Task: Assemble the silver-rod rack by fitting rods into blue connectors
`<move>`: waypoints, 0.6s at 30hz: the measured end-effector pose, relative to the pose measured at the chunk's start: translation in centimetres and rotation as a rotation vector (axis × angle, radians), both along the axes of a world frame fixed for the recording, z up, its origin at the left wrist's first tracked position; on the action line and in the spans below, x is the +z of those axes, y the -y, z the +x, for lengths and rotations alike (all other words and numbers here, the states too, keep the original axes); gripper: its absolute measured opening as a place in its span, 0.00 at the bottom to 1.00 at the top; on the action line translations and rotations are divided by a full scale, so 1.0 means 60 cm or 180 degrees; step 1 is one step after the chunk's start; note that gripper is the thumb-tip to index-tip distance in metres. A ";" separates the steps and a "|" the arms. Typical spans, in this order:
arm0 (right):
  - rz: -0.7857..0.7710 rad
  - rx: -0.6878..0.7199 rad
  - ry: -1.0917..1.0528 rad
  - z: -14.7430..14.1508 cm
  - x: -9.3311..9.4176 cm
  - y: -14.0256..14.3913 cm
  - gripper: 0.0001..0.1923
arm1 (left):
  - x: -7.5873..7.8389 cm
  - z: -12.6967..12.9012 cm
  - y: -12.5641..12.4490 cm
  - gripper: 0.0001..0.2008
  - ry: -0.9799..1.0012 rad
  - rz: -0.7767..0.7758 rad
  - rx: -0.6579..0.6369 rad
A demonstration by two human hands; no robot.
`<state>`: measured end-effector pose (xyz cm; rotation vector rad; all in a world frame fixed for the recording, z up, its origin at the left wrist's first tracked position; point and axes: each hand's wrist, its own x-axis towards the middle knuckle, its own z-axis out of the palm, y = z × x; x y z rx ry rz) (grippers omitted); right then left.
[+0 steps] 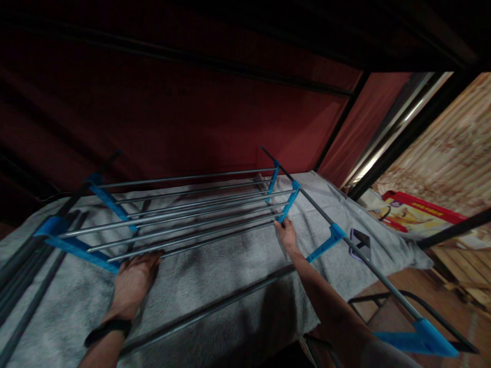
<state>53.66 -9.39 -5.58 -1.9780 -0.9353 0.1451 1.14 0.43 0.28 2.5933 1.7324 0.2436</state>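
Rack (192,210) of shiny rods with blue ends, over a soft gray cloth (215,276), in front of me.
My left hand (136,278) is palm down, with its fingers bent over the front rod (215,237), just beside the left blue end (86,253). My right hand (286,235) is nearly closed and pinches the low tip of a right blue end (287,205). I wear a black band (108,329) on my left wrist. Behind the rack is a dark red wall (192,112), and a red and yellow box (425,209) sits off to the right.

The blue-jointed metal rack (172,214) rests on gray cloth (215,271).
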 end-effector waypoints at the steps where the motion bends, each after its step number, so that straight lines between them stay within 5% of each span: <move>1: -0.0021 -0.0012 0.0005 0.000 0.001 0.000 0.18 | 0.002 0.001 0.001 0.25 0.0047 0.0009 -0.0004; 18: -0.0150 0.0088 0.0038 0.006 -0.006 0.001 0.24 | 0.002 0.004 0.005 0.25 -0.0064 0.0030 0.0000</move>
